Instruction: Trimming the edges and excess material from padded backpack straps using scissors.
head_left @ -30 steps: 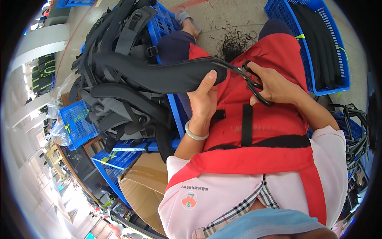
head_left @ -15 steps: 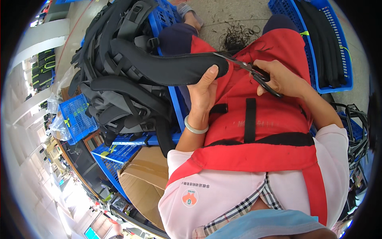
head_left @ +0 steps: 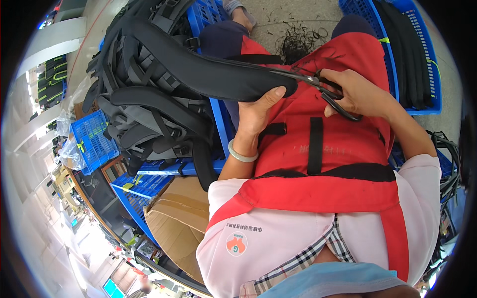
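Note:
A padded black shoulder strap (head_left: 213, 74) reaches from the pile at the left across to my lap. Its rounded end lies in my left hand (head_left: 259, 109), thumb on top and the other fingers hidden underneath. My right hand (head_left: 352, 92) grips black-handled scissors (head_left: 318, 83), fingers in the loops. The blades point left and lie along the far edge of the strap's end; how far apart they are is hard to tell. Dark thread or trimming scraps cling to the red apron (head_left: 283, 149) over my lap.
Grey and black backpack straps (head_left: 149, 114) heap over a blue crate (head_left: 222, 121) at left. Trimmings (head_left: 300, 42) litter the floor ahead. At far right, a blue crate (head_left: 433, 102) holds black padded pieces (head_left: 405, 54). A cardboard box (head_left: 181, 218) stands lower left, cords (head_left: 444, 154) right.
The strap's end, my left hand and the scissors have shifted slightly to the right. Both hands keep their holds.

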